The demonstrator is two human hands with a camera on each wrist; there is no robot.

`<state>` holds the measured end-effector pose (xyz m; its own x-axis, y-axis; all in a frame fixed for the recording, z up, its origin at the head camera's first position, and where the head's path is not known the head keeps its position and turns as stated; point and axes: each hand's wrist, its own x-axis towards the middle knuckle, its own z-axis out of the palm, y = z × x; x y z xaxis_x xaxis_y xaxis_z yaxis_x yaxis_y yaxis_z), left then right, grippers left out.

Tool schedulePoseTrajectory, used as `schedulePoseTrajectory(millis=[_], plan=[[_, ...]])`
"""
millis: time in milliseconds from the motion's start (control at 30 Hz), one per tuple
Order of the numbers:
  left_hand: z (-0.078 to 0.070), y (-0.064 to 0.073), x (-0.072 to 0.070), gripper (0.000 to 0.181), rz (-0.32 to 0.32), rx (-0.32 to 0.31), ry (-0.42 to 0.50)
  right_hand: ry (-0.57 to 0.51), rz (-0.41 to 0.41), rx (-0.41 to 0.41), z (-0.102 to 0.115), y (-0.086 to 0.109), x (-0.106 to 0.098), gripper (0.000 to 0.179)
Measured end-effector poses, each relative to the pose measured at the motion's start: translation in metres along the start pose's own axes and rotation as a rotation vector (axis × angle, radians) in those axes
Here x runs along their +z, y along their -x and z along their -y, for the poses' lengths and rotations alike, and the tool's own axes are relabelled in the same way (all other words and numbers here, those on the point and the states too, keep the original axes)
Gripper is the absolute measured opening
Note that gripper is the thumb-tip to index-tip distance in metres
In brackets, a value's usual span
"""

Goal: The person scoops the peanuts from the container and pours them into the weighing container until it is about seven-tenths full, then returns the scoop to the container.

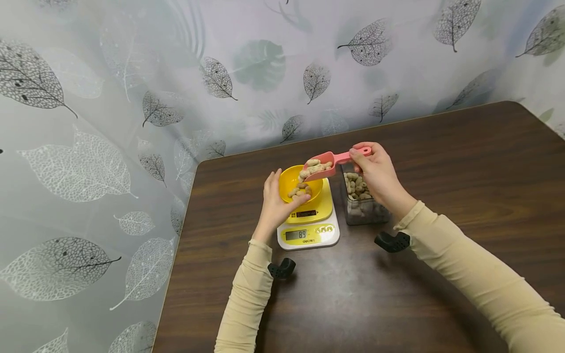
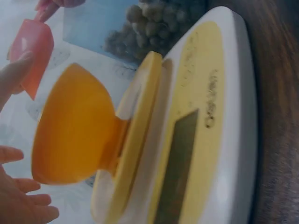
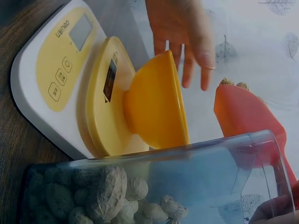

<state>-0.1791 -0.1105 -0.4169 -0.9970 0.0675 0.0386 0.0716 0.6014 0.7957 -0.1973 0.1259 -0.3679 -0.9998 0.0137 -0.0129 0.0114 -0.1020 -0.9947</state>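
The right hand (image 1: 378, 169) pinches the handle of a pink scoop (image 1: 336, 159), loaded with peanuts (image 1: 314, 167) and tilted over the yellow bowl (image 1: 286, 180), which stands on the kitchen scale (image 1: 315, 241) with some nuts inside. The left hand (image 1: 274, 203) is spread about the bowl. Tipping too steeply could send nuts over the rim; a nudge from either hand could shift the bowl or upset the reading. The plastic tub (image 1: 367, 213) of peanuts, just beside the scale, might catch the right forearm. The dark wood-grain worktop (image 1: 344, 294) meets pale, leaf-patterned walls (image 1: 260, 115).
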Motion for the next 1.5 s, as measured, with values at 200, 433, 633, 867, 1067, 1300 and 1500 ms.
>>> schedulePoseTrajectory(millis=[200,433,633,867,1067,1300,1500], plan=[[0.008,0.001,0.004,0.107,0.024,-0.034,-0.015,0.114,-0.006,-0.011,-0.002,-0.001,0.002,0.03],[0.011,0.0,0.006,0.112,0.03,-0.05,0.0,0.238,-0.003,-0.034,-0.002,-0.001,0.005,0.039],[0.013,0.0,0.007,0.113,0.033,-0.07,-0.009,0.306,0.035,-0.07,-0.002,0.0,0.007,0.041],[0.013,-0.001,0.007,0.112,0.04,-0.081,-0.006,0.329,0.041,-0.096,-0.005,-0.001,0.008,0.038],[0.014,-0.001,0.008,0.112,0.042,-0.089,-0.003,0.305,0.065,-0.124,-0.006,0.0,0.007,0.04],[0.014,0.0,0.009,0.112,0.045,-0.081,0.001,0.288,0.066,-0.125,-0.008,0.0,0.006,0.04],[0.015,0.0,0.01,0.112,0.044,-0.078,0.005,0.278,0.064,-0.116,-0.009,0.0,0.005,0.04]])
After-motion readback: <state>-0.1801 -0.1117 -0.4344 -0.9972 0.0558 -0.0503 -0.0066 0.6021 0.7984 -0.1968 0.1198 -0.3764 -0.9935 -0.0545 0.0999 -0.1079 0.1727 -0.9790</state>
